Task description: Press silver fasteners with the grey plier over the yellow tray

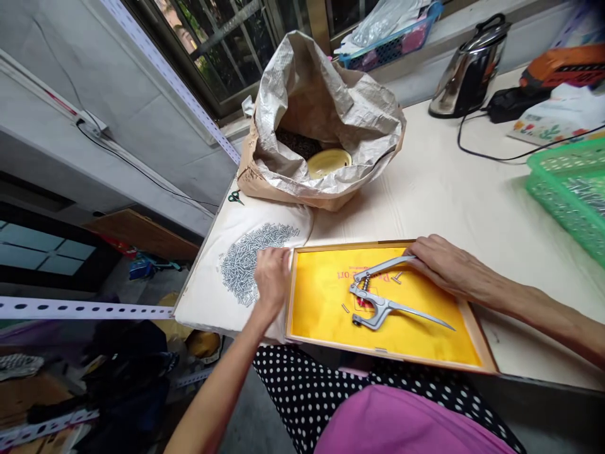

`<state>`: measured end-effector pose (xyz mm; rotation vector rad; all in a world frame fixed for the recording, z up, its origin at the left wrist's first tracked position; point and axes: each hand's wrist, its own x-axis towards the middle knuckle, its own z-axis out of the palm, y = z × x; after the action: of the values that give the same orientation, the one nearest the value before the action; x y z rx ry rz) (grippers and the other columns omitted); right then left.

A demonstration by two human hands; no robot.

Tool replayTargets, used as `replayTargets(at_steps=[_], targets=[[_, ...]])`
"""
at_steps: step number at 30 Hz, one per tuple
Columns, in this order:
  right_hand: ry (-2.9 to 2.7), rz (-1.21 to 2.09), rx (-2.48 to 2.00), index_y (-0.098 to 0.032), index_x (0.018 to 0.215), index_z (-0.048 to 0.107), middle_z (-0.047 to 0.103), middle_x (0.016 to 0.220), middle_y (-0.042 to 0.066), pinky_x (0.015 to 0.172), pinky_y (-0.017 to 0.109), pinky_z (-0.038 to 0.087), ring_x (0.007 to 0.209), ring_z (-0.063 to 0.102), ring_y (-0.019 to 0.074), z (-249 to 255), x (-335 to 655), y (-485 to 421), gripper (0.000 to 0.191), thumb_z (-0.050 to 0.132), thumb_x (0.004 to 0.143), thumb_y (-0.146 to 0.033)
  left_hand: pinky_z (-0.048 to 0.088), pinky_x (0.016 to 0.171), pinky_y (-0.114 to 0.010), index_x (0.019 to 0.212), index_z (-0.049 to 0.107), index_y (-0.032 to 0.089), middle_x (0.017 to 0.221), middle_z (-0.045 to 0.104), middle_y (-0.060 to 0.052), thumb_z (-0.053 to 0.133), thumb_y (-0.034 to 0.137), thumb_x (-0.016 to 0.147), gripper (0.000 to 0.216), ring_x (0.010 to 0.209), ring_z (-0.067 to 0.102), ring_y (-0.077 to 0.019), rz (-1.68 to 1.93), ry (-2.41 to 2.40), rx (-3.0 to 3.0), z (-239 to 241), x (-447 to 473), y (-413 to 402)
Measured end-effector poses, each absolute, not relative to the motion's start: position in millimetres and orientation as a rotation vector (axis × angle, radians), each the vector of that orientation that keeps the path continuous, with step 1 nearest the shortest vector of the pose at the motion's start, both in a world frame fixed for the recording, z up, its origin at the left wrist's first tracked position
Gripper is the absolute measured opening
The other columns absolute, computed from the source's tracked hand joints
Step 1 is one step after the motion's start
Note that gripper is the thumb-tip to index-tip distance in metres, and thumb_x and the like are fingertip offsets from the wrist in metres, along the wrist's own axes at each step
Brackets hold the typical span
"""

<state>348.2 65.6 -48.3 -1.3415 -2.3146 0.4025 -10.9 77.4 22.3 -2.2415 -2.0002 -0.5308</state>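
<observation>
A wooden tray [477, 343] lined with yellow cloth lies at the table's front edge. On the cloth lies a metal plier-like hand press [378, 296] with its handles spread. My right hand [444, 265] rests fingers-down on the upper handle. My left hand [271, 277] reaches into a heap of small silver metal pieces [246, 258] on a white cloth [208, 302] left of the tray, with its fingers curled among them. A few loose pieces lie on the yellow cloth.
A crumpled paper sack [326, 120] with dark contents and a yellow bowl [328, 162] stands behind. A kettle [467, 69] with a black cord and a green basket [567, 183] stand at the right. Small green scissors [235, 197] lie by the sack.
</observation>
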Motion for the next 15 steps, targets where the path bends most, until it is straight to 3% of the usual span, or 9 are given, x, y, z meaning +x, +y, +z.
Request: replayTargets(at_steps=[4,8,15], targets=[[-2.277,0.462,-1.338,-0.024,0.091,0.059,0.061,0.089,0.01,0.079,0.042,0.043,0.085,0.053,0.0261,-55,339,60,0.043,0.028,0.103,-0.052,0.043,0.082,-0.036,0.095,0.072,0.015,0.105,0.069,-0.013,0.054,0.028,0.094,0.022,0.106,0.056,-0.0292,-0.29,-2.36,-1.998,4,-59,121],[-2.32,0.505,-1.303,-0.022,0.091,0.058,0.061,0.09,0.01,0.076,0.039,0.042,0.084,0.051,0.0245,-55,317,62,0.043,0.027,0.104,-0.049,0.041,0.078,-0.034,0.086,0.07,0.015,0.105,0.069,-0.014,0.055,0.028,0.091,0.02,0.102,0.059,-0.0286,-0.181,-2.478,-1.924,-11,-66,137],[-2.422,0.503,-1.241,-0.02,0.088,0.056,0.061,0.09,0.01,0.076,0.036,0.04,0.083,0.048,0.0231,-43,292,76,0.039,0.028,0.105,-0.043,0.043,0.075,-0.029,0.08,0.066,0.015,0.085,0.07,-0.007,0.057,0.022,0.085,0.012,0.08,0.062,-0.0193,-0.452,-2.486,-2.056,-5,-70,140]])
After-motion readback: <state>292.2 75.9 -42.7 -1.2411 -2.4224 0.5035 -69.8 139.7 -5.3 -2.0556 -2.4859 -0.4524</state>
